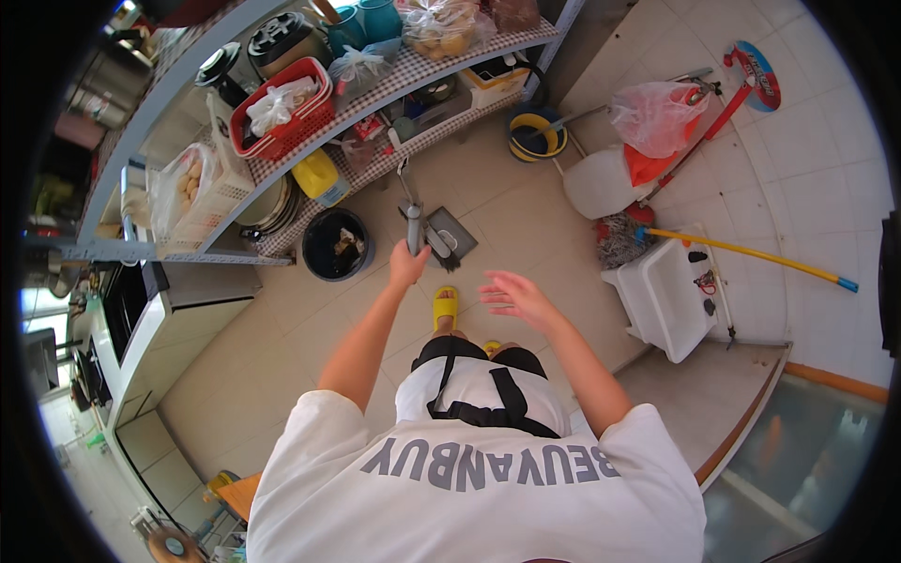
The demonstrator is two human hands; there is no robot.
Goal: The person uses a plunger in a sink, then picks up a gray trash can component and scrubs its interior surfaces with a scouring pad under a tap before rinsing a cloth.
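Observation:
My left hand (408,266) is wrapped around the grey handle (414,226) of a broom and dustpan set. Below it, the grey dustpan (456,233) is down by the floor, with the dark broom bristles (449,263) at its near edge. Whether both handles lie in my grip cannot be made out. My right hand (517,299) hovers to the right of the dustpan, fingers spread and holding nothing. Left of the tools stands a dark bin (314,243) with some waste inside.
A metal shelf (394,98) with a red basket (288,134) and a yellow jug (318,174) runs along the upper left. To the right are a yellow-rimmed bucket (538,151), a mop (619,239), a white sink (658,302) and a yellow pole (746,254). Counters (169,327) line the left.

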